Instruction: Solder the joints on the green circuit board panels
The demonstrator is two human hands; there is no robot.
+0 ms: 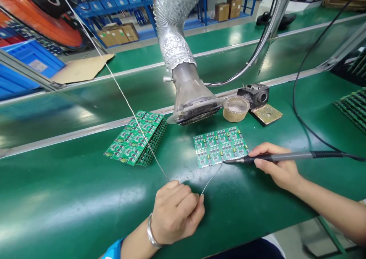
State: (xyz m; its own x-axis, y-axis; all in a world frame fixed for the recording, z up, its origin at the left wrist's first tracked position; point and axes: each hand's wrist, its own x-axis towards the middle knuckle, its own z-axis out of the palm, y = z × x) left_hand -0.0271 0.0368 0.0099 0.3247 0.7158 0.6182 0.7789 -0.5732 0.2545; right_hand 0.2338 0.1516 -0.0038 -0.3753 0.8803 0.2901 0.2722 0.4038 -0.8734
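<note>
A green circuit board panel [220,146] lies flat on the green bench, populated with small components. My right hand [276,165] is closed around a soldering iron [294,156], whose tip rests at the panel's near edge. Below and to the left, my left hand [178,211] pinches a thin solder wire [210,181] between thumb and forefinger. The wire's free end meets the iron's tip at the board edge. From the other side of this hand the wire runs up to the upper left, passing in front of a stack of circuit boards [137,135].
A fume extraction nozzle [194,95] on a silver duct hangs just behind the panel. Right of it stand a round tub [236,108], a black iron stand [257,94] and a sponge tray [267,113]. The iron's black cable [305,125] loops at right, near more boards [353,106].
</note>
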